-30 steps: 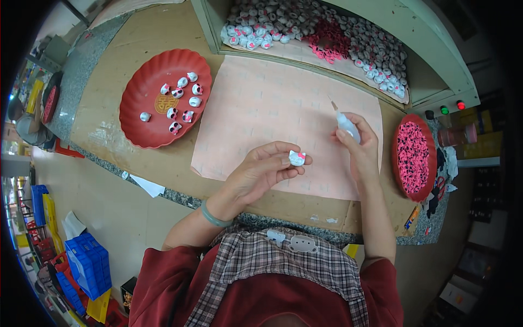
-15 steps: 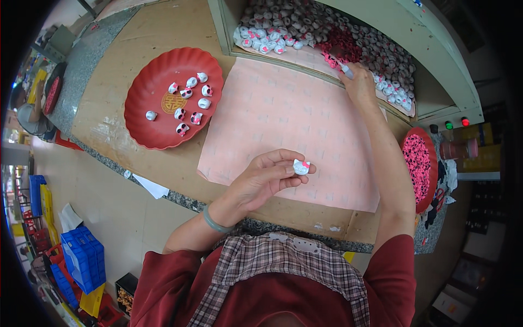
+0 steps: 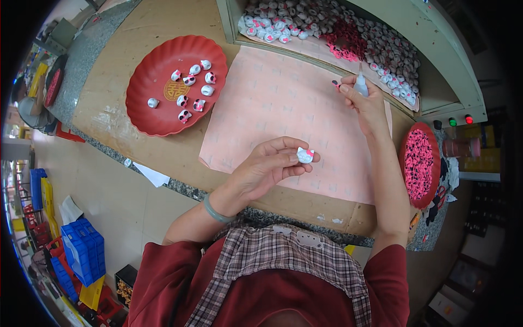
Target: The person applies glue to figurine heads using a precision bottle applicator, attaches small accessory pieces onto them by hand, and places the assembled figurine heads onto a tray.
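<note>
My left hand pinches a small white cat-head piece with a pink bow, held over the pink sheet. Closed around a small translucent squeeze bottle with a thin upright nozzle is my right hand. Its thumb and finger also pinch a tiny pink-and-black piece, sticking out to the left; it resembles the loose pink pieces heaped at the shelf's front edge. White cat-head pieces lie in piles on either side of that heap.
A scalloped red tray at the left bears several white cat heads, some with dark glasses. To the right, a red dish is filled with pink-and-black pieces. The grey shelf unit borders the far side; scissors lie near the right edge.
My right hand has drawn back from the shelf toward me, with the bottle now upright and the pink-and-black piece visible in its fingertips. The left hand still holds the cat head.
</note>
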Demonstrator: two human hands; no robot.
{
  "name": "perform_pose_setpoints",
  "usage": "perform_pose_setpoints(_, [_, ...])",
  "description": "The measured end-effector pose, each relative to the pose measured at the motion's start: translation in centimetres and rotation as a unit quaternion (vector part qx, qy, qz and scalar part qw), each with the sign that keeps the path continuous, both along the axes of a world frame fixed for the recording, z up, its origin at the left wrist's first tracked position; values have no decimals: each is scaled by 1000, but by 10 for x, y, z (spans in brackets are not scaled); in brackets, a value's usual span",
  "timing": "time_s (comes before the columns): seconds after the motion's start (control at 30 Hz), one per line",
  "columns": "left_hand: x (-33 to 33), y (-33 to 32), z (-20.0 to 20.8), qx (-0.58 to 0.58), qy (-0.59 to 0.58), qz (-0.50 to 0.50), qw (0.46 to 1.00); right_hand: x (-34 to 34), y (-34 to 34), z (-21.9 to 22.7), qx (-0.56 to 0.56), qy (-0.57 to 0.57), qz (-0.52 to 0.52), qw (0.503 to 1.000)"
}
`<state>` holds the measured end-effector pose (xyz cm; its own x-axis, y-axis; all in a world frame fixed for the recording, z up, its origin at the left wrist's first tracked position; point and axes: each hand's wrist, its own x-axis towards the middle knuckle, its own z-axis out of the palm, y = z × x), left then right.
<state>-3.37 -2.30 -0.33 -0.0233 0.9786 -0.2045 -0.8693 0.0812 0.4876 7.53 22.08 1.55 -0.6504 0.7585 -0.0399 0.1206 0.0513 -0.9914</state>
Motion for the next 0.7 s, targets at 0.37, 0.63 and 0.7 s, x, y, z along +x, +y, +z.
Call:
perform_pose_setpoints(0.37, [-15, -3, 9, 60, 42, 90, 993, 9, -100, 12, -151, 83, 44, 984])
perform_pose_setpoints(0.63, [12, -7, 6, 99, 18, 82, 992, 41, -126, 2, -125, 63, 121, 983])
perform_pose_setpoints(0.7, [11, -5, 5, 95, 19, 67, 993, 39, -124, 3, -124, 54, 119, 984])
